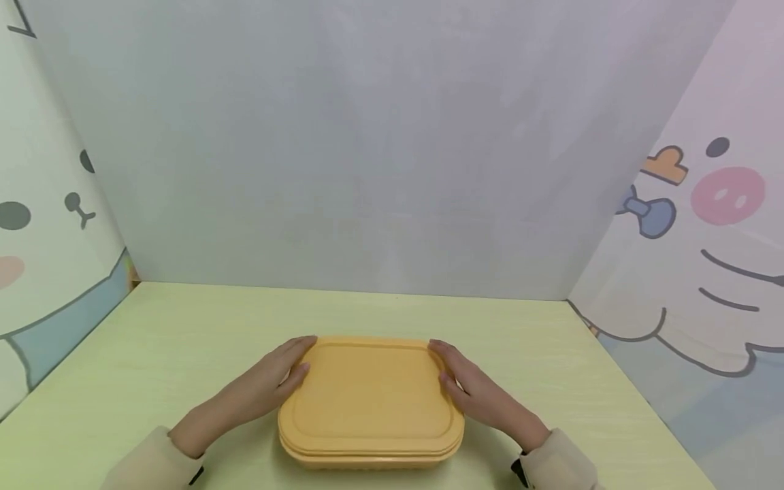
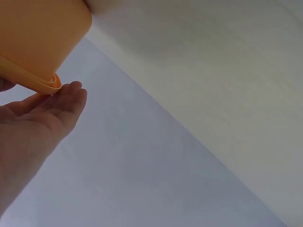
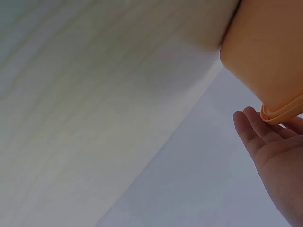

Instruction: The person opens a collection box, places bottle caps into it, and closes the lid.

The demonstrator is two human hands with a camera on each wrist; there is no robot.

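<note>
An orange-yellow rectangular food container point(image 1: 373, 463) with rounded corners stands near the front of the table, covered by a lid point(image 1: 373, 391) of the same colour. At its left side, my left hand point(image 1: 260, 388) grips the lid's rim, thumb at the upper edge and fingers along the side. Mirroring it, my right hand point(image 1: 486, 398) holds the right rim the same way. In the left wrist view the container's smooth wall point(image 2: 42, 33) shows, with fingertips at the overhanging rim point(image 2: 35, 81). The right wrist view shows fingers beside the rim point(image 3: 284, 112). What the container holds is hidden.
The pale yellow-green table point(image 1: 202, 320) extends around the container. A plain grey backdrop point(image 1: 380, 150) rises along its far edge. Cartoon-printed panels flank it, a left panel point(image 1: 49, 272) and a right panel point(image 1: 704, 286).
</note>
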